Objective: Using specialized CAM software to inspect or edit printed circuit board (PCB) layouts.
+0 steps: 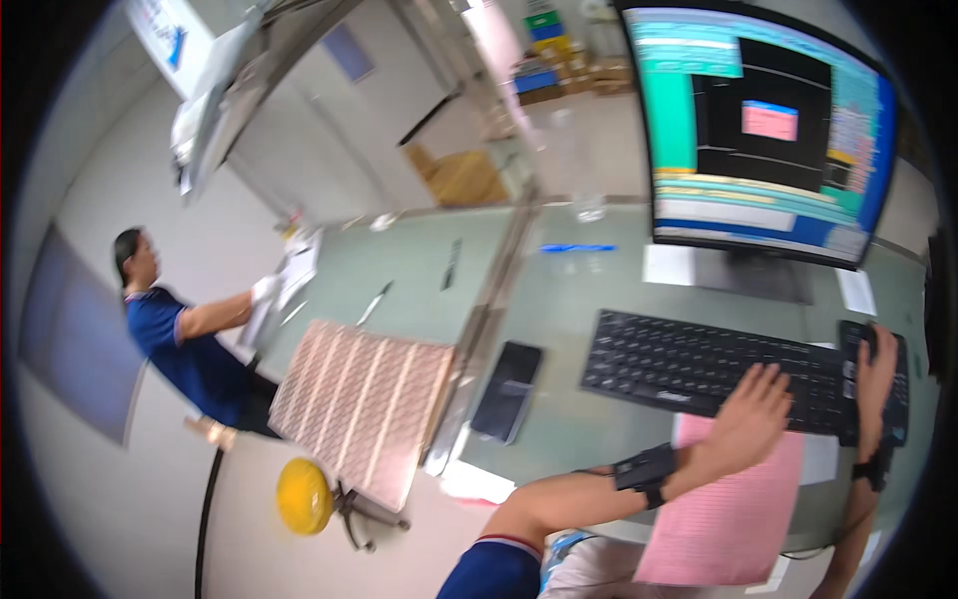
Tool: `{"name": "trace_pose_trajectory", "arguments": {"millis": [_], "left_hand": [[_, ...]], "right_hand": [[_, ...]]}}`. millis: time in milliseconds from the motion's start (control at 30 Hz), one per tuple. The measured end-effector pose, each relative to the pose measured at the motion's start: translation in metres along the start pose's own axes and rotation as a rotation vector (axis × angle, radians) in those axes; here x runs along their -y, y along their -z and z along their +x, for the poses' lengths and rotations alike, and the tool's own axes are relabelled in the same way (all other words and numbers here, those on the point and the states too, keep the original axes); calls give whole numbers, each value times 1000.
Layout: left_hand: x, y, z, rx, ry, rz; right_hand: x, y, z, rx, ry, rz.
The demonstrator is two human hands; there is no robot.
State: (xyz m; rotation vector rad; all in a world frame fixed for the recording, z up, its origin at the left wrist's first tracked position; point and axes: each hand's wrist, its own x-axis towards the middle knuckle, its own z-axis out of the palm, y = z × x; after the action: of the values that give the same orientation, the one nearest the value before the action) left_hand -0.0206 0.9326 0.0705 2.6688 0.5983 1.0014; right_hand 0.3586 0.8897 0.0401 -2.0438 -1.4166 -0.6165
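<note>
My left hand (750,417) lies with stretched fingers on the front edge of a black keyboard (689,359). A black band is strapped around that wrist. Farther right, my right hand (876,374) rests over a dark device (848,394) at the keyboard's right end, its fingers extended and somewhat blurred. Whether this device is a keypad or a mouse, I cannot tell. My right wrist also wears a black band. Below my left hand, a pink printed sheet (718,514) hangs over the table's front edge. Behind the keyboard stands a lit monitor (763,215) with a small pink window.
A black phone (507,392) and a blue pen (577,248) lie on the green table. A clear bottle (589,205) stands behind. Left are a patterned panel (359,404), a yellow stool (304,496) and a person in blue (180,334) handling papers.
</note>
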Motion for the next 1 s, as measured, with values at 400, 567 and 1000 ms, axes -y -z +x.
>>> {"name": "trace_pose_trajectory", "arguments": {"millis": [400,567,1000], "left_hand": [[5,-5,-4,20,2,13],[5,-7,-4,9,2,5],[5,-3,-4,22,-1,48]], "right_hand": [[-36,-44,-1,27,34,4],[-32,-38,-3,12,28,-21],[-15,-31,-3,61,13,29]]}}
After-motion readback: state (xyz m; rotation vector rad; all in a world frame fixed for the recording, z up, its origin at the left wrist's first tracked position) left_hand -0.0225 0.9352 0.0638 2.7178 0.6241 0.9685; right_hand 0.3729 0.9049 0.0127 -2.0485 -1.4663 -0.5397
